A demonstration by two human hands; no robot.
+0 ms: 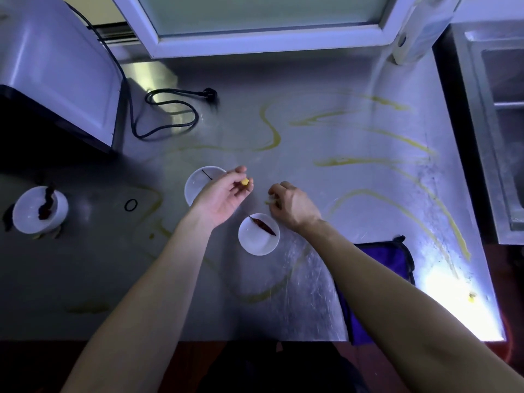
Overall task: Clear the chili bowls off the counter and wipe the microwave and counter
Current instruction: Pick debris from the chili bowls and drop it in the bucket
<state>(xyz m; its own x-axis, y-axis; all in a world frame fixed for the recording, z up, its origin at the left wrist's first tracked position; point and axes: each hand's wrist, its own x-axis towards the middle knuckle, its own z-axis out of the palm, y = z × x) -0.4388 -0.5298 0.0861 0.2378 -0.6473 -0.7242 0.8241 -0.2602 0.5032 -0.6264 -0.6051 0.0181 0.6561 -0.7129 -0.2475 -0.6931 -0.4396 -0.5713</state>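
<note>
Head view, down onto a steel counter smeared with looping yellow streaks. Microwave at the back left corner, black cord coiled on the counter just beside it.

Three white bowls on the counter:
- Left bowl at the left edge, with a dark dried chili in it.
- Middle bowl near the centre, partly under the left hand, with a thin dark stem inside.
- Near bowl toward the front edge, between the two forearms, holding one red chili.

Left hand palm-up above the middle bowl, fingers curled, pinching a small yellow piece at the fingertips. Right hand knuckles-up just right of it, fingers curled down to the counter at a pale scrap; whether pinched or only touched, impossible to tell.

Small black ring lying between the left and middle bowls. Purple cloth at the front edge, partly under the right forearm. Paper roll at the back right corner, sink beyond the right edge.
</note>
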